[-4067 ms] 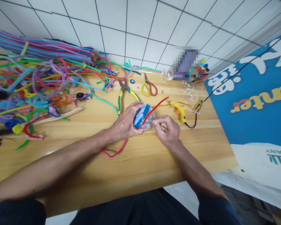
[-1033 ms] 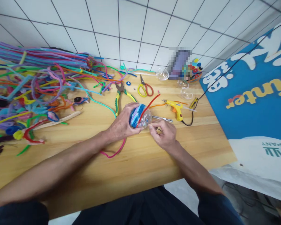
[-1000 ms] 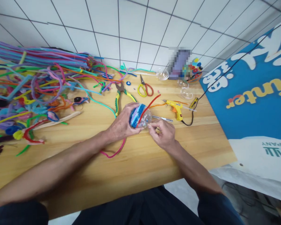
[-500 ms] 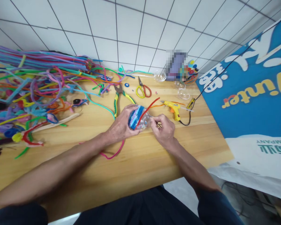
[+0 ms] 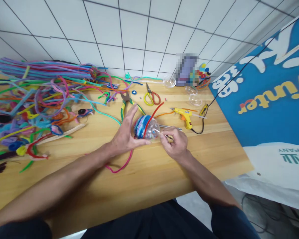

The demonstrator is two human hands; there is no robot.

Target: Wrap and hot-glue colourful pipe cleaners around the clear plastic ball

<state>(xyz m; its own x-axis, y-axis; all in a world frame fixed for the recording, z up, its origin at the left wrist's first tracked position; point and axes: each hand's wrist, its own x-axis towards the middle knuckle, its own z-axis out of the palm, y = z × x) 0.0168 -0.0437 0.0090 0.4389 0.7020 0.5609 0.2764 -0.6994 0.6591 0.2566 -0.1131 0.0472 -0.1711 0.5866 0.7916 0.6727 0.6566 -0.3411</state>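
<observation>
A clear plastic ball (image 5: 153,128) has blue, white and purple pipe cleaners wrapped round its left half. A red pipe cleaner (image 5: 151,116) runs across it, with its free end sticking up. My left hand (image 5: 124,134) is curved beside the ball's left side, fingers raised and apart, the thumb along the near side. On the other side my right hand (image 5: 175,141) pinches a thin whitish strip (image 5: 156,130) against the clear part; its exact kind is unclear. A slim metal tool (image 5: 175,128) shows just behind the right hand, and I cannot tell whether it is touched.
Green-yellow pliers (image 5: 126,99), scissors (image 5: 151,98) and a yellow glue gun (image 5: 185,117) lie beyond the hands. Clear half-shells (image 5: 169,81) sit near the wall. Pipe cleaners (image 5: 49,71) crowd the left. A pink pipe cleaner (image 5: 119,171) curls by the left forearm.
My left fingers have lifted off the top of the ball and spread. The ball has turned and shifted slightly left. The slim metal tool now shows behind my right hand.
</observation>
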